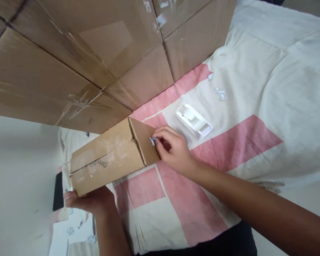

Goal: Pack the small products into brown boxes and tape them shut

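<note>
A long brown cardboard box (104, 156) is held tilted above the cloth. My left hand (93, 201) grips it from below at its near left end, thumb out at the corner; most of those fingers are hidden under the box. At the right end face, my right hand (173, 149) pinches a small white paper piece with a blue edge (152, 141) between thumb and fingers, against or very near the cardboard. Beyond that hand, a white plastic device with a clear window (194, 121) lies on the cloth.
Large taped cardboard boxes (128, 53) stand along the back. Small paper cut-outs (220, 94) lie on the pink and white cloth (242, 142). Paper sheets (77, 227) with more cut-outs are at lower left, near a flat dark object (58, 192).
</note>
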Available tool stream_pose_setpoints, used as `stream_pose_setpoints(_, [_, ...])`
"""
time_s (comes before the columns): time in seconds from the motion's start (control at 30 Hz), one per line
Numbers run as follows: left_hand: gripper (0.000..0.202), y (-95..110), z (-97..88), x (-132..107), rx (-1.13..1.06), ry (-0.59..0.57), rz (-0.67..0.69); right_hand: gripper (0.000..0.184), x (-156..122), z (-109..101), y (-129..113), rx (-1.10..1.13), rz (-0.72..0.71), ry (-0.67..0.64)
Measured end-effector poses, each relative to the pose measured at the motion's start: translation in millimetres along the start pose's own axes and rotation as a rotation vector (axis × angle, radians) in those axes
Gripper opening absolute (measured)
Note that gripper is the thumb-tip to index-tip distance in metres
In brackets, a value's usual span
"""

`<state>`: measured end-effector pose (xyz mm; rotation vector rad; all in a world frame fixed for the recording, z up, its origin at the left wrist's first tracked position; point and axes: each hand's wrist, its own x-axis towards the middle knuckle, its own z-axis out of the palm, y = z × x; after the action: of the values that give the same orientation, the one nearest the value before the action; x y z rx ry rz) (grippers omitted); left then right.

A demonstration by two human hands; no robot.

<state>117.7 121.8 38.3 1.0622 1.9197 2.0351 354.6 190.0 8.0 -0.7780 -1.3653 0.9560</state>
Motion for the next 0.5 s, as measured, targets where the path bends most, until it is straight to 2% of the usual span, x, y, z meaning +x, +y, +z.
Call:
stream_pose_setpoints(0.1, [0.038,-2.9,-1.0,2.2,-0.101,0.068,0.023,0.02,-0.5,0.3,-0.6,0.022,0.009,0.003])
stream_pose_setpoints(0.37, [0.054,-3.2,-1.4,3.9,-0.111,0.101,0.069,0.018,-0.4,-0.1,-2.8,0.056,0.021,0.004])
stream_pose_setpoints(0.5, [0.047,-0.6,0.4,2.9,-0.088,0.084,0.035,0.018,0.1,0.2,-2.8,0.065,0.037,0.001])
